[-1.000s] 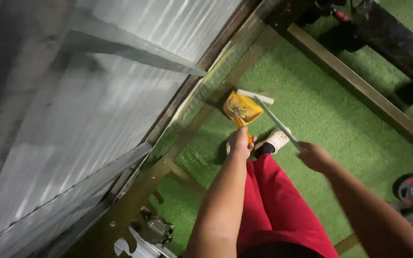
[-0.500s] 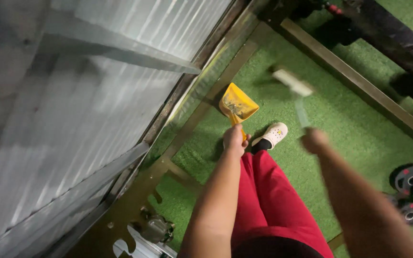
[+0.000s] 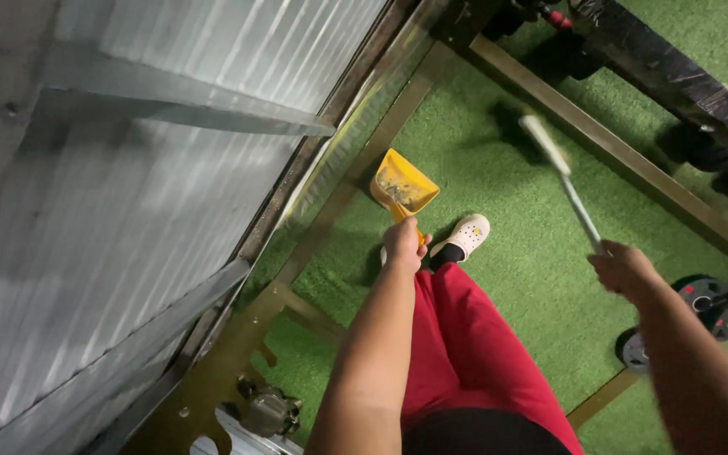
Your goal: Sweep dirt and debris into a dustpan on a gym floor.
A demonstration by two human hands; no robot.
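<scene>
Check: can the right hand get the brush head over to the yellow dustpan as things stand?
Probably yes. The right hand holds the brush out over bare green turf, and nothing lies between it and the dustpan in the left hand. The shoe sits below that path.

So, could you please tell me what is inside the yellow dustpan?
The yellow dustpan, held by the left hand, shows dark specks and dusty smears on its inner surface. What the debris is cannot be told, and the turf beneath it is covered.

Green turf floor (image 3: pixel 507 244), corrugated metal wall (image 3: pixel 128 168) left, weight plates (image 3: pixel 714 303) right.
</scene>
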